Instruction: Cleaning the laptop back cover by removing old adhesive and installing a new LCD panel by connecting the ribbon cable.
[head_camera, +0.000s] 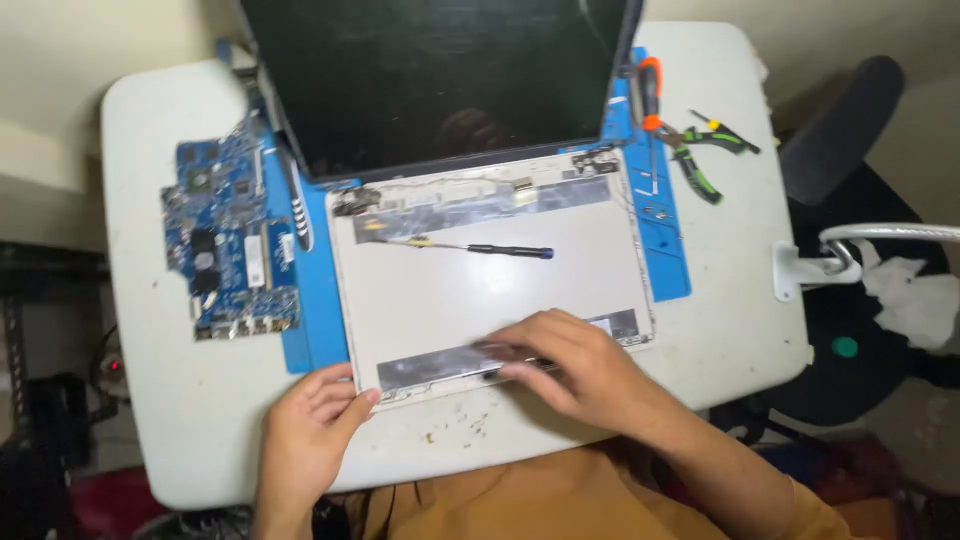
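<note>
Pressing down on the near edge of a white laptop lid shell (480, 290), the right hand (565, 360) lies flat, fingers spread over a grey foil strip (440, 365) along that edge. Left hand (315, 420) braces the shell's near-left corner, thumb touching the rim, fingers loosely curled; holds nothing. Shell lies open-side up on a blue work mat (315, 310), middle of the white surface (180, 420). Black display panel (440, 80) tilted up at the far end, hinged to the shell. Small black-handled screwdriver (480, 250) lies loose inside the shell, apart from both hands. Blue circuit board (230, 240) left of the mat. Green-handled pliers (705, 150) and an orange-handled tool (650, 95) at far right. Black chair (850, 130) beside the surface, right.
</note>
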